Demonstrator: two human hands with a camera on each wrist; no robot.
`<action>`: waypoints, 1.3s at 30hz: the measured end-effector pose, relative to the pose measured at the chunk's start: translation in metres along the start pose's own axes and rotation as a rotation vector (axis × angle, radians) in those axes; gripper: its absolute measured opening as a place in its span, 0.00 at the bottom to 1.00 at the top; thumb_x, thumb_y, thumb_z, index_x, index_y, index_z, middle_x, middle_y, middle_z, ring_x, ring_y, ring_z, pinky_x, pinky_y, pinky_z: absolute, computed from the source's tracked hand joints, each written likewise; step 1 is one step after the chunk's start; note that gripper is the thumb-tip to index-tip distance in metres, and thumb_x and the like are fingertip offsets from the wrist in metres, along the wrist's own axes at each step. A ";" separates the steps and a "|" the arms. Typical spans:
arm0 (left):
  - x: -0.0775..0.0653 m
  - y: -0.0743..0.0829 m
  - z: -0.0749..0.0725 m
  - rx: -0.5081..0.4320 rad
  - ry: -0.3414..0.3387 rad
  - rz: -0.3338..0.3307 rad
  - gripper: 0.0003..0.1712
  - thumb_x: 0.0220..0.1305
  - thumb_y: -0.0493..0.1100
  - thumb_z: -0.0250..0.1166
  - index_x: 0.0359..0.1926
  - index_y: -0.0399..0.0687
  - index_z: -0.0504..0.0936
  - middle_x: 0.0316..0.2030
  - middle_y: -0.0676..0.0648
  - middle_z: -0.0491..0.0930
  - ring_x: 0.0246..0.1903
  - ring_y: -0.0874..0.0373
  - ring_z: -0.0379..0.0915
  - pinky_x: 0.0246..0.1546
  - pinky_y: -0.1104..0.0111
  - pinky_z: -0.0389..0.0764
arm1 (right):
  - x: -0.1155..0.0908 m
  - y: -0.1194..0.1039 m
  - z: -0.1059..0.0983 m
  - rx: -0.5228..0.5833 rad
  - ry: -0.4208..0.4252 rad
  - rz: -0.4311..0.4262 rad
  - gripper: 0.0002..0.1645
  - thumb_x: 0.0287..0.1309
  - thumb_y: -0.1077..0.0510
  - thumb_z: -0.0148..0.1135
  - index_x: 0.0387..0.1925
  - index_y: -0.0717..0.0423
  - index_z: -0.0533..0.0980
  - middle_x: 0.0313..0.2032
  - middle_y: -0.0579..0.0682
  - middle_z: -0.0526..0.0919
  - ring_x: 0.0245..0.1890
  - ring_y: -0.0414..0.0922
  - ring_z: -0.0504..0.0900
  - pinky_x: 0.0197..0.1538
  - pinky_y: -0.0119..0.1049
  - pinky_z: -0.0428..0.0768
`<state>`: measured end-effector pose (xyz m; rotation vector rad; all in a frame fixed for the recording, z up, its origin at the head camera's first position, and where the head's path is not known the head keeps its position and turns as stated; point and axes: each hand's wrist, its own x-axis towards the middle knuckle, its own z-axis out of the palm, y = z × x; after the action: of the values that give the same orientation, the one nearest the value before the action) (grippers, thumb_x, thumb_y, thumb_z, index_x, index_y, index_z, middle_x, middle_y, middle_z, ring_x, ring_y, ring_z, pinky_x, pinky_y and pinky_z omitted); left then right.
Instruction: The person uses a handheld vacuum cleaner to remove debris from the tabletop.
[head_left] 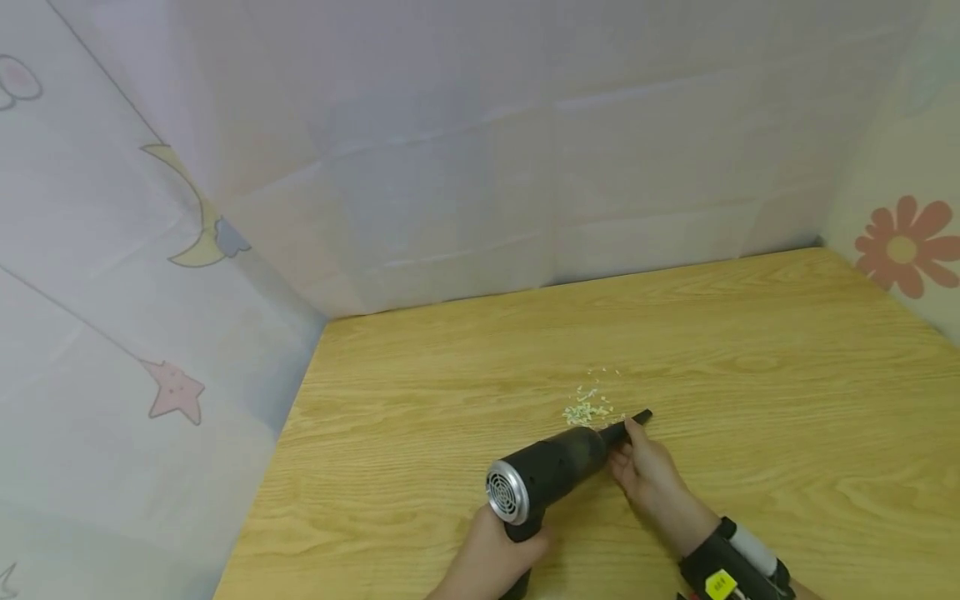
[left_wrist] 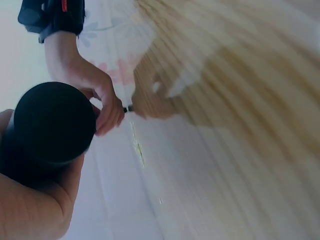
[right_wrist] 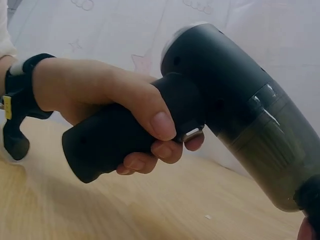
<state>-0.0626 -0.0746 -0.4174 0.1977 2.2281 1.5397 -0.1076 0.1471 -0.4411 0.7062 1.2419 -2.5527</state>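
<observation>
My left hand (head_left: 491,554) grips the handle of a black handheld vacuum cleaner (head_left: 551,471). In the right wrist view the left thumb and fingers wrap round that handle (right_wrist: 115,127), with the thumb near a small silvery button. Ahead of the body sits a smoky see-through dust cup (right_wrist: 272,145). My right hand (head_left: 648,471) pinches the slim black nozzle (head_left: 642,416) between thumb and fingers; its tip pokes out past them, pointing right. Pale green-white shreds (head_left: 585,411) lie heaped on the table just beyond the vacuum, with a few scattered farther back.
The wood-grain table (head_left: 420,375) reaches back to a pale cloth wall (head_left: 450,183). Side walls carry printed shapes, among them a star (head_left: 177,392) and a red flower (head_left: 903,247). A black strap (head_left: 735,558) circles the right wrist.
</observation>
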 end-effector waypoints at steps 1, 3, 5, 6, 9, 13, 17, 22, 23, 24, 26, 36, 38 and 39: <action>-0.001 -0.001 -0.002 -0.006 -0.008 -0.014 0.26 0.49 0.42 0.67 0.51 0.42 0.73 0.39 0.46 0.79 0.33 0.58 0.71 0.36 0.63 0.74 | -0.001 0.002 0.000 -0.004 0.000 -0.001 0.39 0.70 0.48 0.31 0.70 0.65 0.33 0.34 0.44 0.76 0.32 0.31 0.79 0.38 0.23 0.78; -0.006 -0.004 -0.007 -0.005 -0.018 -0.032 0.25 0.49 0.42 0.67 0.51 0.43 0.74 0.39 0.46 0.79 0.34 0.58 0.71 0.37 0.62 0.74 | -0.004 0.007 0.001 -0.026 0.004 -0.001 0.38 0.70 0.48 0.29 0.70 0.67 0.34 0.34 0.44 0.77 0.33 0.32 0.79 0.39 0.23 0.78; -0.011 -0.007 -0.013 -0.008 -0.022 -0.026 0.24 0.50 0.42 0.66 0.49 0.41 0.75 0.39 0.45 0.80 0.34 0.58 0.72 0.39 0.61 0.74 | -0.007 0.012 0.004 -0.059 0.002 -0.002 0.38 0.71 0.48 0.28 0.70 0.68 0.34 0.43 0.54 0.78 0.39 0.35 0.79 0.50 0.29 0.79; -0.014 -0.009 -0.016 -0.005 -0.019 -0.018 0.23 0.50 0.41 0.66 0.49 0.40 0.75 0.39 0.45 0.80 0.34 0.59 0.73 0.39 0.62 0.75 | -0.009 0.015 0.007 -0.068 -0.004 -0.002 0.38 0.71 0.48 0.27 0.69 0.69 0.33 0.49 0.63 0.76 0.45 0.41 0.79 0.57 0.34 0.76; -0.022 -0.013 -0.025 -0.008 -0.010 0.008 0.20 0.50 0.39 0.66 0.45 0.36 0.76 0.36 0.42 0.81 0.32 0.60 0.74 0.37 0.65 0.77 | -0.013 0.021 0.015 -0.073 -0.009 0.008 0.37 0.71 0.49 0.25 0.69 0.70 0.32 0.65 0.77 0.52 0.62 0.60 0.66 0.68 0.46 0.58; -0.033 -0.013 -0.035 0.004 0.006 -0.027 0.19 0.50 0.39 0.66 0.44 0.35 0.76 0.35 0.41 0.82 0.29 0.60 0.74 0.33 0.68 0.78 | -0.020 0.026 0.026 -0.038 -0.039 0.019 0.36 0.71 0.52 0.23 0.68 0.70 0.28 0.68 0.78 0.37 0.69 0.67 0.42 0.70 0.52 0.47; -0.038 -0.011 -0.042 0.015 0.019 -0.063 0.20 0.50 0.40 0.66 0.44 0.35 0.76 0.35 0.42 0.81 0.29 0.58 0.74 0.32 0.66 0.78 | -0.022 0.029 0.033 -0.017 -0.077 0.021 0.36 0.71 0.54 0.24 0.67 0.70 0.26 0.67 0.80 0.35 0.69 0.69 0.40 0.70 0.54 0.44; -0.040 -0.010 -0.043 0.014 0.026 -0.054 0.19 0.50 0.39 0.66 0.43 0.34 0.76 0.32 0.43 0.81 0.27 0.59 0.74 0.30 0.68 0.77 | -0.020 0.030 0.037 -0.030 -0.077 0.017 0.36 0.72 0.53 0.25 0.68 0.72 0.31 0.65 0.81 0.46 0.68 0.67 0.51 0.70 0.52 0.49; -0.040 -0.010 -0.044 0.016 0.026 -0.042 0.19 0.50 0.39 0.66 0.44 0.34 0.76 0.33 0.42 0.81 0.28 0.59 0.74 0.31 0.68 0.77 | -0.019 0.031 0.037 -0.040 -0.072 0.015 0.36 0.72 0.52 0.25 0.68 0.73 0.33 0.65 0.81 0.48 0.68 0.66 0.53 0.69 0.52 0.50; -0.040 -0.011 -0.044 0.019 0.027 -0.033 0.20 0.50 0.39 0.66 0.44 0.34 0.76 0.34 0.42 0.81 0.28 0.60 0.74 0.31 0.68 0.77 | -0.018 0.031 0.037 -0.050 -0.068 0.012 0.36 0.71 0.52 0.25 0.68 0.73 0.35 0.65 0.80 0.49 0.68 0.65 0.54 0.69 0.51 0.51; -0.038 -0.011 -0.043 0.026 0.025 -0.008 0.21 0.50 0.38 0.66 0.45 0.33 0.76 0.35 0.40 0.81 0.29 0.60 0.74 0.32 0.68 0.78 | -0.015 0.032 0.036 -0.070 -0.061 0.006 0.36 0.71 0.51 0.25 0.68 0.73 0.37 0.65 0.79 0.52 0.67 0.64 0.56 0.69 0.50 0.53; -0.029 -0.008 -0.029 0.048 0.071 0.009 0.19 0.49 0.39 0.67 0.43 0.35 0.77 0.32 0.43 0.81 0.28 0.60 0.73 0.33 0.65 0.76 | -0.003 0.027 0.030 -0.071 -0.026 -0.023 0.38 0.71 0.49 0.27 0.68 0.73 0.38 0.64 0.77 0.55 0.65 0.59 0.60 0.70 0.51 0.52; -0.026 -0.007 -0.027 0.049 0.080 0.015 0.18 0.48 0.38 0.67 0.42 0.36 0.78 0.31 0.45 0.80 0.27 0.60 0.72 0.32 0.66 0.75 | -0.002 0.024 0.030 -0.058 -0.022 -0.026 0.37 0.71 0.50 0.26 0.68 0.73 0.37 0.64 0.77 0.55 0.68 0.62 0.52 0.70 0.51 0.50; -0.025 -0.007 -0.025 0.046 0.078 0.015 0.18 0.48 0.38 0.67 0.42 0.37 0.78 0.31 0.46 0.80 0.27 0.60 0.72 0.31 0.67 0.75 | -0.002 0.023 0.030 -0.058 -0.010 -0.026 0.37 0.71 0.49 0.26 0.69 0.73 0.38 0.63 0.75 0.57 0.68 0.62 0.52 0.70 0.52 0.51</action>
<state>-0.0498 -0.1078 -0.4100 0.1715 2.3290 1.5288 -0.1066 0.1093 -0.4400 0.6691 1.3246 -2.5270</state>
